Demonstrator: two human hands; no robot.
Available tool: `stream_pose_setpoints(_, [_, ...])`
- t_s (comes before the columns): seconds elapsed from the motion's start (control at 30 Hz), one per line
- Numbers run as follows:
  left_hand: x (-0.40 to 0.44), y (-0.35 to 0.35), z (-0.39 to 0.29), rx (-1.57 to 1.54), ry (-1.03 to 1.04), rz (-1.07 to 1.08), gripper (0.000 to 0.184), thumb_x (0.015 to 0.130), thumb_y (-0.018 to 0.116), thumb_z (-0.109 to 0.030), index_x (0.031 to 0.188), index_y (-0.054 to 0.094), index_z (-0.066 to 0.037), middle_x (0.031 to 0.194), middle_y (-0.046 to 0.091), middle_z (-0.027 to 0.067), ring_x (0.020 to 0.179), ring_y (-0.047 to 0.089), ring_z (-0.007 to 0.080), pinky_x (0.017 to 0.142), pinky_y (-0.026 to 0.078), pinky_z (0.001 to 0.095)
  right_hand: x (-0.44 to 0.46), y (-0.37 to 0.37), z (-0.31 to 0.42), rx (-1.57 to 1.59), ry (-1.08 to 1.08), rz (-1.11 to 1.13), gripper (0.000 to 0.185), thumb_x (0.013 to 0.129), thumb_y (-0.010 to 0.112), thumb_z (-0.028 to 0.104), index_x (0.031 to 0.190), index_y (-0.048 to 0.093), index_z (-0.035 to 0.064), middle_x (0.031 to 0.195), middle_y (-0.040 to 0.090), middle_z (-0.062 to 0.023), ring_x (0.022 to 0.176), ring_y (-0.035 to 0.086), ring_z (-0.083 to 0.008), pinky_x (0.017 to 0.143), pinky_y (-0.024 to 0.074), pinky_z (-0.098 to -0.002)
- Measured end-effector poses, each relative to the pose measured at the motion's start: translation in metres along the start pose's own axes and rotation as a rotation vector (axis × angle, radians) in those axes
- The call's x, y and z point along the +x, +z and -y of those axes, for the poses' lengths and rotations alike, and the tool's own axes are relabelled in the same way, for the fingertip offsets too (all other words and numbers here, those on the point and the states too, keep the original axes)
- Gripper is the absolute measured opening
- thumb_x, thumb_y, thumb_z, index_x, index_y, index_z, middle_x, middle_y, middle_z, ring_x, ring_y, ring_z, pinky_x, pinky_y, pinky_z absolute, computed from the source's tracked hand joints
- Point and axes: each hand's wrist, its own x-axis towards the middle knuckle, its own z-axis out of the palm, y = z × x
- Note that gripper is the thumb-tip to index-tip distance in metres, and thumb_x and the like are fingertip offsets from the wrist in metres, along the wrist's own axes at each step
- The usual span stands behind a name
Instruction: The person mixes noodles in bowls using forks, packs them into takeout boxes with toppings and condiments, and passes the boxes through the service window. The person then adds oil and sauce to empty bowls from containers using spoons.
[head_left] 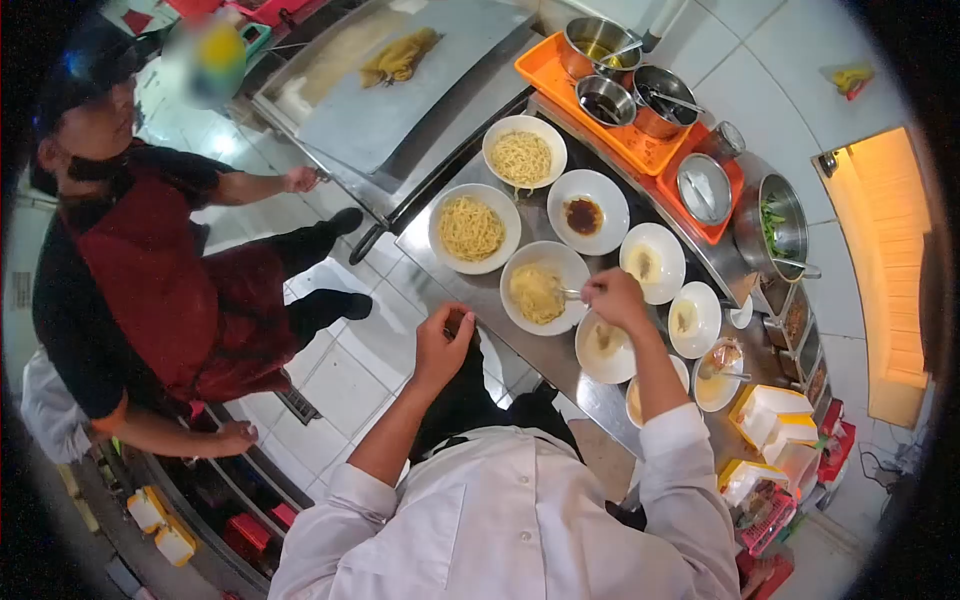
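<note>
My right hand [614,299] is closed around the handle of a metal utensil [572,294], whose far end rests in the noodles [537,293] of a white bowl [576,262]. My left hand [446,340] hangs beside the counter's front edge, its fingers curled in; whether anything small is inside is hidden. Two more noodle bowls [435,228] [523,156] stand further off. Beside them is a white bowl [603,186] with dark brown sauce. Several bowls with pale contents, such as one bowl [652,262], stand to the right.
An orange tray [545,75] holds metal pots. Behind the bowls stand a steel bowl of greens [772,225] and a lidded container [704,188]. A co-worker in a red apron [150,270] stands at the left, one hand by the griddle [370,120]. Yellow-white boxes [775,420] are at right.
</note>
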Motion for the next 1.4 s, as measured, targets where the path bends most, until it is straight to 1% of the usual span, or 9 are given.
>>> stream_pose_setpoints(0.17, [0.023, -0.012, 0.005, -0.008, -0.031, 0.188, 0.013, 0.092, 0.065, -0.013, 0.096, 0.066, -0.001, 0.075, 0.067, 0.0057, 0.064, 0.061, 0.0096, 0.058, 0.048, 0.0267, -0.035, -0.036, 0.002, 0.463, 0.182, -0.019, 0.011, 0.08, 0.071, 0.016, 0.087, 0.076, 0.0079, 0.08, 0.071, -0.0134, 0.073, 0.068, -0.0303, 0.068, 0.0541, -0.036])
stream_pose_setpoints(0.33, [0.035, 0.002, 0.015, 0.011, -0.004, 0.329, 0.016, 0.089, 0.065, -0.012, 0.099, 0.067, 0.001, 0.075, 0.066, 0.0083, 0.064, 0.062, 0.012, 0.059, 0.049, 0.0282, -0.081, -0.09, 0.101, -0.332, -0.05, -0.295, 0.008, 0.074, 0.068, 0.006, 0.08, 0.072, 0.0059, 0.08, 0.067, -0.0109, 0.082, 0.067, -0.0286, 0.068, 0.0534, -0.0402])
stream_pose_setpoints(0.43, [0.038, 0.007, 0.012, 0.036, -0.039, 0.389, 0.018, 0.088, 0.063, -0.012, 0.101, 0.067, 0.001, 0.074, 0.066, 0.0094, 0.064, 0.063, 0.0143, 0.059, 0.05, 0.0299, -0.055, -0.046, 0.077, -0.456, -0.037, -0.241, 0.01, 0.071, 0.065, 0.005, 0.078, 0.071, 0.0087, 0.078, 0.064, -0.0102, 0.081, 0.066, -0.0299, 0.067, 0.053, -0.0429])
stream_pose_setpoints(0.6, [0.041, 0.009, 0.006, 0.039, -0.008, 0.373, 0.018, 0.088, 0.06, -0.01, 0.099, 0.067, 0.002, 0.073, 0.065, 0.011, 0.063, 0.062, 0.0169, 0.06, 0.049, 0.0315, -0.022, -0.004, 0.003, 0.288, 0.184, -0.087, 0.014, 0.081, 0.071, 0.017, 0.088, 0.076, 0.0061, 0.079, 0.072, -0.0136, 0.073, 0.07, -0.0261, 0.068, 0.052, -0.0355])
stream_pose_setpoints(0.7, [0.036, 0.007, 0.009, 0.007, 0.0, 0.322, 0.018, 0.087, 0.058, -0.008, 0.099, 0.067, 0.002, 0.072, 0.065, 0.0113, 0.062, 0.062, 0.0169, 0.061, 0.049, 0.0318, -0.049, -0.028, 0.001, 0.378, 0.19, -0.115, 0.014, 0.082, 0.072, 0.019, 0.086, 0.076, 0.0061, 0.077, 0.072, -0.0126, 0.071, 0.069, -0.0231, 0.066, 0.0517, -0.034])
stream_pose_setpoints(0.93, [0.027, 0.011, 0.016, 0.054, -0.049, 0.28, 0.019, 0.085, 0.056, -0.006, 0.099, 0.066, 0.002, 0.069, 0.062, 0.01, 0.06, 0.06, 0.0164, 0.059, 0.048, 0.0319, -0.087, -0.079, 0.098, -0.382, -0.127, -0.411, 0.012, 0.075, 0.068, 0.009, 0.085, 0.074, 0.0114, 0.076, 0.066, -0.0089, 0.071, 0.066, -0.0318, 0.064, 0.0509, -0.0417])
stream_pose_setpoints(1.07, [0.029, 0.016, 0.012, 0.06, -0.099, 0.283, 0.021, 0.085, 0.056, -0.006, 0.101, 0.067, 0.002, 0.075, 0.066, 0.0102, 0.069, 0.063, 0.0158, 0.065, 0.049, 0.0313, -0.03, -0.012, 0.02, -0.36, -0.105, -0.189, 0.013, 0.074, 0.07, 0.011, 0.086, 0.075, 0.01, 0.077, 0.068, -0.0093, 0.073, 0.067, -0.0313, 0.066, 0.0522, -0.0398])
stream_pose_setpoints(1.23, [0.028, 0.015, 0.012, 0.023, -0.197, 0.303, 0.024, 0.083, 0.056, -0.004, 0.104, 0.067, 0.002, 0.082, 0.068, 0.0102, 0.077, 0.064, 0.0147, 0.073, 0.05, 0.0296, -0.031, -0.019, -0.002, 0.378, 0.051, -0.061, 0.012, 0.077, 0.071, 0.012, 0.086, 0.076, 0.0058, 0.079, 0.072, -0.0105, 0.072, 0.067, -0.0305, 0.066, 0.0534, -0.036])
stream_pose_setpoints(1.4, [0.023, 0.02, 0.026, -0.035, -0.126, 0.254, 0.024, 0.083, 0.056, -0.005, 0.103, 0.066, 0.003, 0.075, 0.064, 0.0102, 0.067, 0.062, 0.0178, 0.064, 0.049, 0.0319, -0.09, -0.093, 0.073, 0.039, -0.109, -0.283, 0.011, 0.078, 0.067, 0.008, 0.086, 0.075, 0.0085, 0.076, 0.07, -0.0088, 0.071, 0.066, -0.0298, 0.065, 0.0527, -0.0369])
